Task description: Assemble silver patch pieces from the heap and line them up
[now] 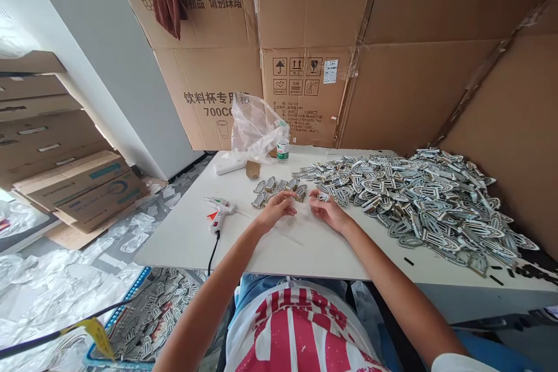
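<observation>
My left hand [275, 210] rests on the white table [183, 238], fingers curled near a small row of finished silver badge pieces [274, 186]; whether it pinches anything is unclear. My right hand [326, 209] holds a small silver badge piece [322, 197] at its fingertips. Both hands are close together at the table's middle. A large heap of the same silver pieces [427, 197] spreads to the right of my right hand. A white glue gun [220, 213] lies left of my left hand, its black cord hanging off the front edge.
Cardboard walls [305, 40] stand behind and right of the table. A plastic bag [255, 128], a small bottle [283, 150] and a white power strip [229, 166] sit at the back. A blue crate [143, 314] of pieces and flat boxes [78, 186] lie on the floor at left.
</observation>
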`<state>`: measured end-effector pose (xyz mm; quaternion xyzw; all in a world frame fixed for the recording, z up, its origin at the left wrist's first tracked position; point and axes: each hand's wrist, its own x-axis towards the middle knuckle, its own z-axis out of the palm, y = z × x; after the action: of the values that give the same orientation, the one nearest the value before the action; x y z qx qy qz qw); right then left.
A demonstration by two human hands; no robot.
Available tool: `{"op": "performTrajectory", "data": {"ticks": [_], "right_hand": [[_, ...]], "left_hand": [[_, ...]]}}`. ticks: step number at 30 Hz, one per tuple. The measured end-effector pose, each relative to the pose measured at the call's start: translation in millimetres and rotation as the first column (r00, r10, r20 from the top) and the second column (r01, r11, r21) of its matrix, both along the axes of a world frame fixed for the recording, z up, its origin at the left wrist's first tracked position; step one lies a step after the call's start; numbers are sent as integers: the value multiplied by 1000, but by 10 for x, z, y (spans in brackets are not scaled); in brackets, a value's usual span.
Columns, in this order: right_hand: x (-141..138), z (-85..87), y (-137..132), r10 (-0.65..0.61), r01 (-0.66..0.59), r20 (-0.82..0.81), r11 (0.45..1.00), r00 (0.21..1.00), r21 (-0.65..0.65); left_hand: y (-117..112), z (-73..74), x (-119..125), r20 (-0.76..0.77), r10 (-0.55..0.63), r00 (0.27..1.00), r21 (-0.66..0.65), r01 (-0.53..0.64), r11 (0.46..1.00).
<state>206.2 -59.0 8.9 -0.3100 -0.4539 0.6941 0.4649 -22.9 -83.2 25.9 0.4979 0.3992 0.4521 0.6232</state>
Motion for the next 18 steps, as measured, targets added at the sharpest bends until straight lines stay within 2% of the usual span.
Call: {"op": "performTrajectory", "data": {"ticks": [5, 11, 18], "right_hand": [[-78, 41, -98, 157, -163, 154, 986, 976, 28], [-130, 26, -137, 122, -160, 247, 977, 961, 139], [-129, -32, -91, 80, -118, 255, 984, 964, 137]], "left_hand": [[35, -69, 1, -27, 18, 999, 22, -17, 1000], [54, -122, -8, -46, -26, 999, 65, 29, 997], [28, -89, 2, -128, -95, 987, 82, 106, 991]]}}
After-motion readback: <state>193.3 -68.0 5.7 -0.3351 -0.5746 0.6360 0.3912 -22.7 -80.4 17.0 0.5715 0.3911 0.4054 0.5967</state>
